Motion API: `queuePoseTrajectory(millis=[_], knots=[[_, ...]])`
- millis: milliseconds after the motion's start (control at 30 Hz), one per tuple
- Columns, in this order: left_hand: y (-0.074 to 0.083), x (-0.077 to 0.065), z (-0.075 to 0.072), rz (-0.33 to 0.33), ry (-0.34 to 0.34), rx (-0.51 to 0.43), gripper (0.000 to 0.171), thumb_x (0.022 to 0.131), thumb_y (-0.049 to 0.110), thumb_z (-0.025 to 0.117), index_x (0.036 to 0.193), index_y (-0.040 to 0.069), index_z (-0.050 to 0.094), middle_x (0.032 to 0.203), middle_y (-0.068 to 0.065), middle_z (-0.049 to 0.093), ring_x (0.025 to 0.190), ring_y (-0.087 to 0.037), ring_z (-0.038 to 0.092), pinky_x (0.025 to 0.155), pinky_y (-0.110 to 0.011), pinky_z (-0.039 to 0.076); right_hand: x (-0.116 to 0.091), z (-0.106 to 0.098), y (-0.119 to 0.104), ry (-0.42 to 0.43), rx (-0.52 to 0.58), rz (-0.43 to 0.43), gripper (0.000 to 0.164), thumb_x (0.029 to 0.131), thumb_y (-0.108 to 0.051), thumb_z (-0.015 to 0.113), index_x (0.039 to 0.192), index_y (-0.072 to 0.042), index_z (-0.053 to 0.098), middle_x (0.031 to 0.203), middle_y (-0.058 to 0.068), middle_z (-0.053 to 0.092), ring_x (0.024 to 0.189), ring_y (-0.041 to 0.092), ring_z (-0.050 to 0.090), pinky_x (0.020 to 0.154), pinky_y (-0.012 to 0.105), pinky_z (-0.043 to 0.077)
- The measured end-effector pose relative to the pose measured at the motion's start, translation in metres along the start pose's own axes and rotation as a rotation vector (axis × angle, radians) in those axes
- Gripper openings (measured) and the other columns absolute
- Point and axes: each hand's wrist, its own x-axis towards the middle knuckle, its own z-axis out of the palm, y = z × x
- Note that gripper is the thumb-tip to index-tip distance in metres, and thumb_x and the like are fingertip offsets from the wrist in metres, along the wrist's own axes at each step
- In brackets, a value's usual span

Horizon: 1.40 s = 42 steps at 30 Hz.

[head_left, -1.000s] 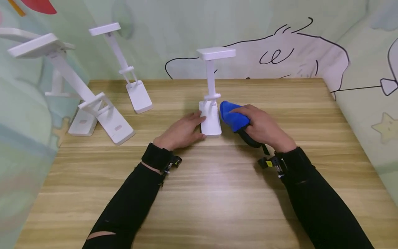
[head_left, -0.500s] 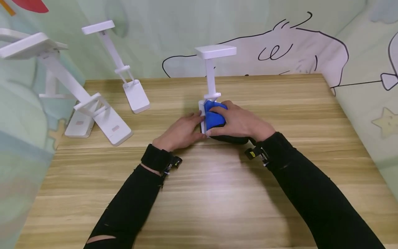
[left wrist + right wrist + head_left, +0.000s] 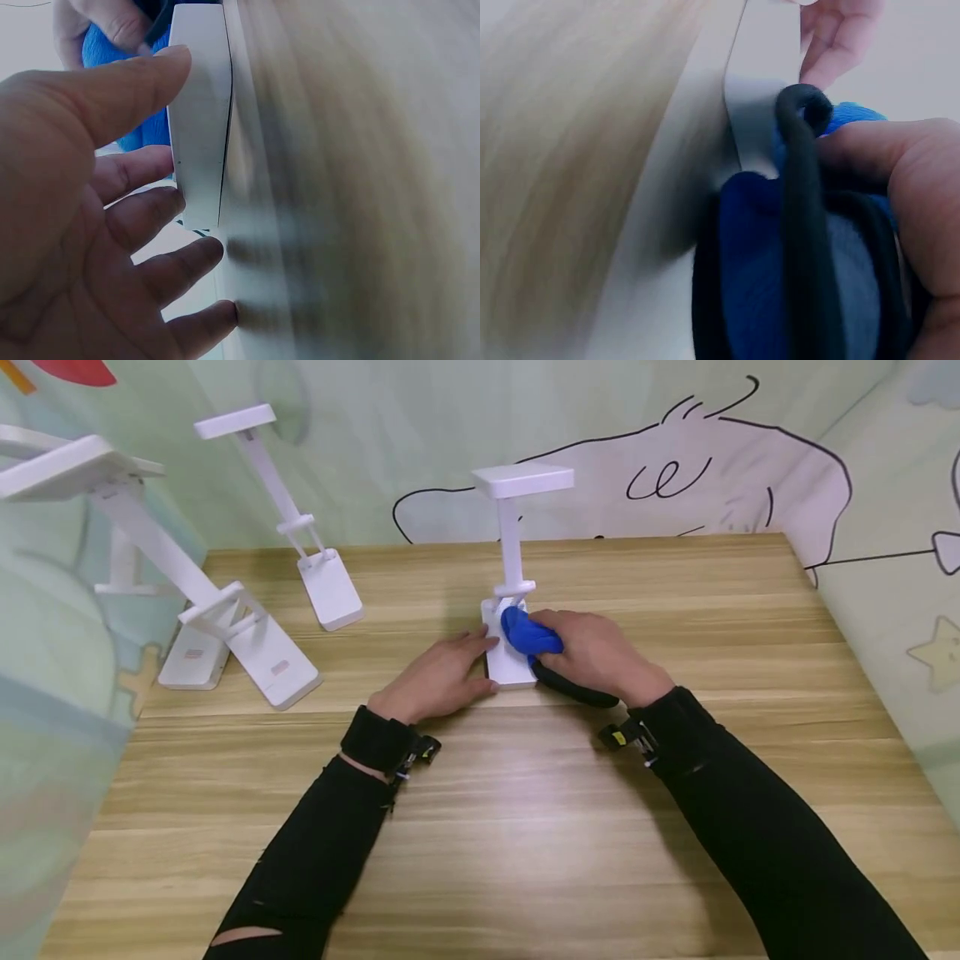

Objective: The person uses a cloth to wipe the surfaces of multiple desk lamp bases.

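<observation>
A white desk lamp stands upright near the middle of the table, its head raised on a stem above a flat base. My left hand holds the base from its left side, thumb at the front corner and fingers along the side and top edge. In the left wrist view the thumb lies over the base's white side wall. My right hand grips a bunched blue cloth with a black edge, laid on the right part of the base. Its dark trim fills the right wrist view's foreground.
Another white lamp stands at the back left. Two more white lamps, one with its base in front, overlap at the left. A printed curtain hangs behind the wood-grain table.
The right hand brought the cloth leftward onto the lamp base, covering much of it, then drew it slightly back to the right. The left hand stayed at the base.
</observation>
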Motion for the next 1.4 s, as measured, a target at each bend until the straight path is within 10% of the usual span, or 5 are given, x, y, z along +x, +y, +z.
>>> queuePoseTrajectory(millis=[533,967,1400], knots=[[-0.001,0.0,-0.001,0.011,0.002,-0.007,0.07,0.103,0.037,0.068,0.162,0.008,0.042,0.172,-0.015,0.031,0.157,-0.032,0.035,0.126,-0.044,0.034,0.008,-0.003,-0.018,-0.017,-0.164,-0.051,0.048,0.1,-0.032,0.07,0.146,-0.019,0.065,0.125,0.021,0.065,0.104,0.034,0.067,0.08,0.05,0.062],[-0.005,-0.003,-0.003,0.027,-0.005,-0.017,0.068,0.103,0.038,0.069,0.16,0.008,0.045,0.171,-0.015,0.034,0.157,-0.033,0.034,0.126,-0.045,0.033,0.004,-0.011,-0.024,-0.089,-0.097,-0.101,0.045,0.101,-0.031,0.069,0.144,-0.017,0.067,0.138,0.02,0.06,0.118,0.034,0.065,0.101,0.054,0.057],[-0.001,-0.001,-0.003,0.02,0.028,-0.03,0.059,0.105,0.042,0.065,0.153,0.009,0.055,0.166,-0.015,0.043,0.149,-0.028,0.047,0.121,-0.042,0.041,-0.007,-0.023,-0.009,-0.075,-0.104,-0.01,0.041,0.094,-0.025,0.071,0.134,-0.014,0.074,0.129,0.019,0.065,0.11,0.035,0.068,0.094,0.053,0.059]])
